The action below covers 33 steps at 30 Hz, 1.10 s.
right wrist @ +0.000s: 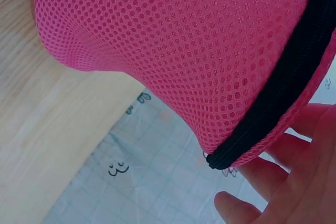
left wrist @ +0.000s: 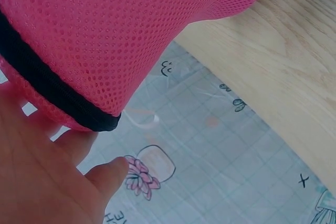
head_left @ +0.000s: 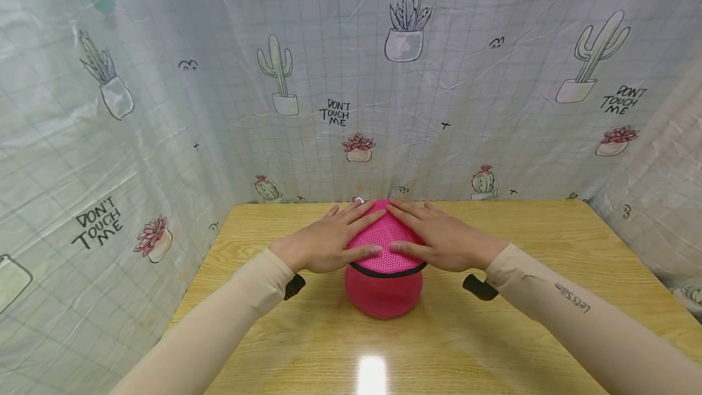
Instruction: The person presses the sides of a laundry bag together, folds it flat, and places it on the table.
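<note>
Tabletop (head_left: pixel 296 346) bears pink bag (head_left: pixel 385 263) beneath left grip (head_left: pixel 329 241) and right grip (head_left: pixel 446 238).

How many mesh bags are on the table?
1: the pink mesh bag, on the wooden table, with the left grip and right grip touching its upper part. Another could be hidden behind it.

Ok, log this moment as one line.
pink mesh bag: standing on wooden table | black zipper: along upper edge | left hand: rests on bag's top | right hand: rests on bag's top
</note>
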Each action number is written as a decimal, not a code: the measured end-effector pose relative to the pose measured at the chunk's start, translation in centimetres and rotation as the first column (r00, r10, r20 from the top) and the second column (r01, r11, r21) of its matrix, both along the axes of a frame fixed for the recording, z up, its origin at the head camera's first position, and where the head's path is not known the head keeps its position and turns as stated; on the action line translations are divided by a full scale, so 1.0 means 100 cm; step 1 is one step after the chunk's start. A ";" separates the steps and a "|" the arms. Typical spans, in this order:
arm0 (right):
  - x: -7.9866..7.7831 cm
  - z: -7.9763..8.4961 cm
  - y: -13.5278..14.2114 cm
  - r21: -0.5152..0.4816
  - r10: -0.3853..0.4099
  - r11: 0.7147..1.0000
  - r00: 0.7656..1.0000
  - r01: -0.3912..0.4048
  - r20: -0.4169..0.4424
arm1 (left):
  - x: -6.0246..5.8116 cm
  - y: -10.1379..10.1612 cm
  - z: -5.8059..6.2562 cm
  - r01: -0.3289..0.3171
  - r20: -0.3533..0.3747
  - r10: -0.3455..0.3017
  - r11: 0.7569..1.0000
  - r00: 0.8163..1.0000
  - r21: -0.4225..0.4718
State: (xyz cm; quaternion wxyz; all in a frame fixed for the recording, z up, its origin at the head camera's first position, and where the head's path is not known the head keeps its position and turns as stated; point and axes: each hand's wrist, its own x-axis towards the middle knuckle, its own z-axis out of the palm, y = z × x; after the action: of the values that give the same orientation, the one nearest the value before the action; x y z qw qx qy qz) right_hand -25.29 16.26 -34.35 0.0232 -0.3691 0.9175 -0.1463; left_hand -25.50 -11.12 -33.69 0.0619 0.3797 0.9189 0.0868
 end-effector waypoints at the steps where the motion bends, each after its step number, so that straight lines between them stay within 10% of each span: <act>1: 0.000 0.000 0.000 -0.002 0.000 1.000 1.000 0.000 0.002 | 0.000 0.000 0.000 0.000 0.000 0.000 1.000 1.000 0.001; 33: 0.004 -0.018 0.000 -0.077 0.012 0.997 1.000 -0.011 0.010 | 0.003 0.000 -0.016 0.001 -0.019 0.000 0.999 1.000 0.044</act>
State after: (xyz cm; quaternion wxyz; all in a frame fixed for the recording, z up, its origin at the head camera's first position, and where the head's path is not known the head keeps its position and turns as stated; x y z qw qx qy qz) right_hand -24.90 16.30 -36.16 0.0144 -0.3741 0.9090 -0.1831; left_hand -25.22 -11.14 -35.33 0.0447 0.3822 0.9172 0.1034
